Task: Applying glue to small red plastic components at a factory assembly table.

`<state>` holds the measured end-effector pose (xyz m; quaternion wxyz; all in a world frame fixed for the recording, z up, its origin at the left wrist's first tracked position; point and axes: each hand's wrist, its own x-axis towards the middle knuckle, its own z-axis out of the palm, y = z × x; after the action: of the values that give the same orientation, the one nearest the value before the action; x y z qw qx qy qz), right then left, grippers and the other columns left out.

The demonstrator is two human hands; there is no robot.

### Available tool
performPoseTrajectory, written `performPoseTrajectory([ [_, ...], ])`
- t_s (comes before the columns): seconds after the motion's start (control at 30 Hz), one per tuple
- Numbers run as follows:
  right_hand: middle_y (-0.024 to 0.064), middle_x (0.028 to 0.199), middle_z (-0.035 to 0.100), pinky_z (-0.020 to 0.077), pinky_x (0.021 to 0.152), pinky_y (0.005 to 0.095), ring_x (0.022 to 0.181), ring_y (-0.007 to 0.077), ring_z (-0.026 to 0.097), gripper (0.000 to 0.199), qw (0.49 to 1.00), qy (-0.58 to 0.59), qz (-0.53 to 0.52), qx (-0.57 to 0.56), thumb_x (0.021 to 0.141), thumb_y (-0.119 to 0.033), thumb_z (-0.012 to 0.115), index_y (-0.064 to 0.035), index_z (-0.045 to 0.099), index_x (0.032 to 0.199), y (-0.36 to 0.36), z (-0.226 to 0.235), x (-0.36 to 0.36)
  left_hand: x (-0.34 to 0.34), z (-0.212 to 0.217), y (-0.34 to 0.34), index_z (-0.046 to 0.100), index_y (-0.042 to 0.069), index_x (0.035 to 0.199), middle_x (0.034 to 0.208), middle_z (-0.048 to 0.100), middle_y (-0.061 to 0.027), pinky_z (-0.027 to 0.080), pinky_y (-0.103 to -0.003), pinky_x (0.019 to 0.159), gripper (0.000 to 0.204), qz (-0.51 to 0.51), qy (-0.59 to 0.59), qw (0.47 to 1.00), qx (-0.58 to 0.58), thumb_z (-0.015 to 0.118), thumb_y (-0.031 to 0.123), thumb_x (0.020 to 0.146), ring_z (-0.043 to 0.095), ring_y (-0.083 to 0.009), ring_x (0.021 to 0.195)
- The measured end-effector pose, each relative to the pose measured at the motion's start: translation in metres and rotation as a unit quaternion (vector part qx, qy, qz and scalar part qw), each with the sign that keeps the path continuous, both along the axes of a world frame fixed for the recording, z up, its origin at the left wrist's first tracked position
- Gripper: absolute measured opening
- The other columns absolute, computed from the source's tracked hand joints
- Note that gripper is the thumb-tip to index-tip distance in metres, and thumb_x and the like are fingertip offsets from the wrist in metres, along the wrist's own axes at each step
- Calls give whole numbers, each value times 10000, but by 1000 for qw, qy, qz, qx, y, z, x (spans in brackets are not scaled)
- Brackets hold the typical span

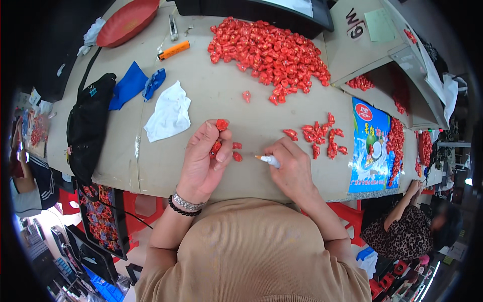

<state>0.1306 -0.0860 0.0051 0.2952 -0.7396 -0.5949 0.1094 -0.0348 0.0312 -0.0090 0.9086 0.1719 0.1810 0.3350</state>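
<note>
My left hand [204, 158] pinches a small red moulded piece [222, 124] between thumb and fingertip. More red pieces sit against its curled fingers, and loose red ones [237, 156] lie just to their right. In my right hand [293, 168] is a white paint marker [270, 161], its brownish tip pointing left toward the left hand, a short gap away from it. A loose group of red pieces [317, 133] lies beyond and right of the right hand. Farther back spreads a large heap of the same pieces [271, 55], with a single one [246, 96] in front of it.
At left are a white cloth [168, 113], blue cloth [128, 86], black bag [90, 126], orange cutter [174, 50] and red plate [126, 22]. A printed blue sheet [370, 146] and grey shelf box [370, 38] stand at right. Other people work at both sides.
</note>
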Motion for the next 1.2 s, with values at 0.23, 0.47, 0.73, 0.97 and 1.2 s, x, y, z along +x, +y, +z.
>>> performPoseTrajectory([
  [0.23,90,797,573,485,584,379,720,281,593,232,998,-29,56,2,646,106,606,-21,644,836,2,3,4,-1,3,2,573,44,1064,874,634,-19,326,-186,416,235,0,-2,1000,-2,498,243,966,443,-68,554],
  [0.47,82,830,564,503,618,390,780,274,593,241,997,-42,70,-15,612,91,587,-39,624,811,4,3,8,-3,6,2,578,46,1052,876,639,-19,317,-183,411,232,8,-1,1000,7,502,246,963,443,-66,548],
  [0.73,81,762,623,464,568,277,668,190,591,155,994,67,19,85,703,59,690,-20,640,826,9,-2,22,8,6,-9,586,51,1012,894,623,-38,307,-179,418,201,-46,39,998,5,534,235,952,442,-55,531],
  [0.97,19,762,649,446,582,211,663,60,573,81,891,442,-51,94,748,29,672,-16,667,816,14,38,12,16,6,-24,596,47,978,891,630,-35,295,-178,423,192,-104,105,987,67,572,232,934,438,-43,527],
  [1.2,55,819,630,454,548,200,670,79,563,99,917,395,-19,53,774,45,681,11,650,861,10,30,13,18,8,-29,596,30,979,817,632,-35,298,-182,445,191,-95,156,970,160,579,214,930,422,-32,529],
])
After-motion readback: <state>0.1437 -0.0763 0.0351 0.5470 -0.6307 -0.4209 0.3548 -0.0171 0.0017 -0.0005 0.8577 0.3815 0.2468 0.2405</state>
